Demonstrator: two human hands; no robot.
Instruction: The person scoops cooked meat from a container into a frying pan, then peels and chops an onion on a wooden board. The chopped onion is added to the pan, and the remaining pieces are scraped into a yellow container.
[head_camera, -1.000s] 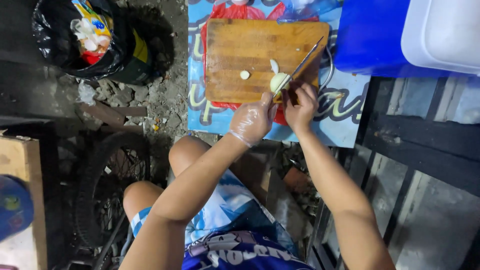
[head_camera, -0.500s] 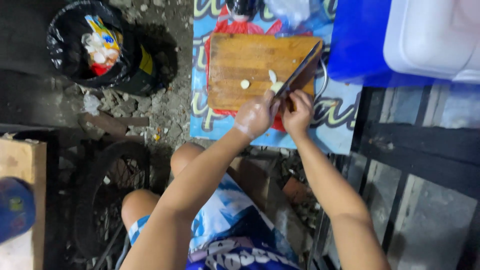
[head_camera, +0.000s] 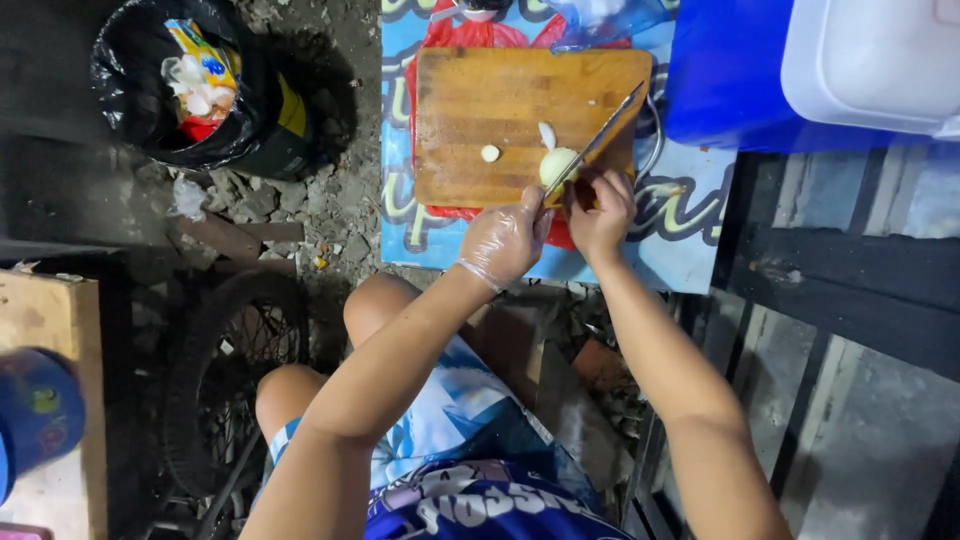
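A wooden cutting board (head_camera: 500, 100) lies on a printed blue sheet. On its near right part sits a pale peeled onion (head_camera: 556, 164). My left hand (head_camera: 505, 240), in a thin clear glove, holds the onion from the near side. My right hand (head_camera: 600, 208) grips the handle of a knife (head_camera: 598, 140), whose blade slants up to the right across the onion. A small pale piece (head_camera: 490, 153) and a thin sliver (head_camera: 547, 134) lie on the board to the left of the onion.
A black bin bag (head_camera: 195, 85) with scraps stands at the upper left on rough ground. A blue box (head_camera: 730, 75) with a white container (head_camera: 880, 60) on it is at the upper right. A tyre (head_camera: 235, 370) lies by my knees. A dark metal frame (head_camera: 850, 290) is on the right.
The view has shifted slightly. Both hands stay at the onion; the knife blade has kept its slant and moved a little over the onion.
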